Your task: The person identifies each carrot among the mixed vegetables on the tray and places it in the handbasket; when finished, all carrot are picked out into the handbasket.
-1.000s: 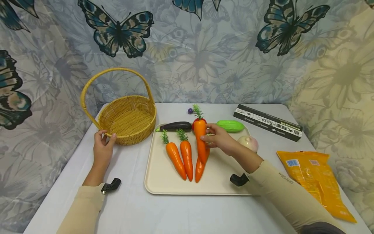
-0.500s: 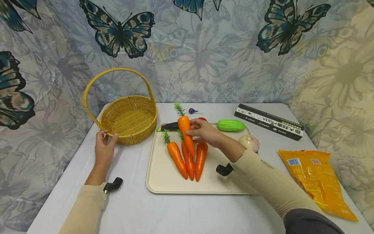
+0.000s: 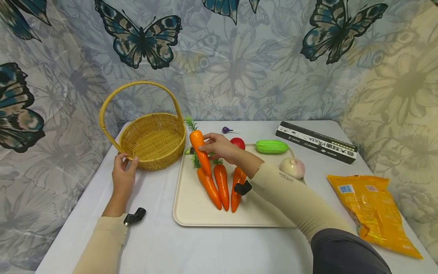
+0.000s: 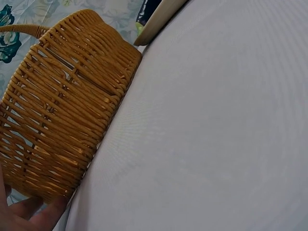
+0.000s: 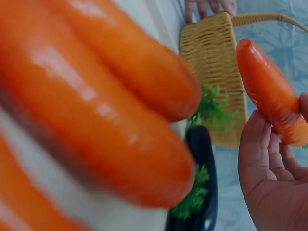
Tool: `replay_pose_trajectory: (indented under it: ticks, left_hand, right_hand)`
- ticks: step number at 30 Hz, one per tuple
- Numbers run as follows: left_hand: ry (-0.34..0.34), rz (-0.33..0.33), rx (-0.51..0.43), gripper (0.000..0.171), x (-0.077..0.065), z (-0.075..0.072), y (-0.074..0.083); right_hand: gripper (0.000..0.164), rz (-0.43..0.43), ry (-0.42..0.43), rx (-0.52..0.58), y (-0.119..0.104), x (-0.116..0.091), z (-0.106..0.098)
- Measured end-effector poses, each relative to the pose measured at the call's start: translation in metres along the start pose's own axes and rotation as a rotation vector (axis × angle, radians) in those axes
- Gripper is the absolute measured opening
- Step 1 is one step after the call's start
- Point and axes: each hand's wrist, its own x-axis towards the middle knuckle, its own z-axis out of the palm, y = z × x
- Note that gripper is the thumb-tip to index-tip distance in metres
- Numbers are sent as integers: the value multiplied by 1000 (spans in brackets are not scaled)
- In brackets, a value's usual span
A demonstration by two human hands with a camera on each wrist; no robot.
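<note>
My right hand [image 3: 220,147] holds an orange carrot [image 3: 200,150] with a green leafy top, raised above the left part of the cream tray [image 3: 260,213]. In the right wrist view the held carrot [image 5: 267,86] tilts between thumb and fingers. Beneath it on the tray lie a left carrot [image 3: 210,190], a middle carrot [image 3: 221,182] and a right carrot [image 3: 236,199], the last partly covered by the right wrist camera. At the left, my left hand [image 3: 124,175] grips the near-left edge of a yellow wicker basket [image 3: 161,161], which has a tall handle and nothing inside.
A dark eggplant [image 5: 202,154] lies at the tray's back, mostly hidden in the head view. A red round item [image 3: 237,143], a green cucumber [image 3: 271,147] and an onion [image 3: 292,168] sit rightward. Beyond are a black pasta box [image 3: 316,142], an orange bag [image 3: 374,213] and a purple lollipop [image 3: 226,129].
My right hand has carried the carrot leftward from the tray's middle toward the basket, uncovering the red item and covering the eggplant. The left hand stays at the basket.
</note>
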Motion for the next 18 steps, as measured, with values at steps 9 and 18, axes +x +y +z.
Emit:
replay_pose_trajectory:
  ticks: [9, 18]
  left_hand:
    - [46, 52, 47, 44, -2, -1, -3]
    - [65, 72, 27, 43, 1, -1, -3]
  right_hand:
    - [49, -7, -33, 3, -14, 23, 29]
    - [58, -41, -74, -23, -26, 55, 55]
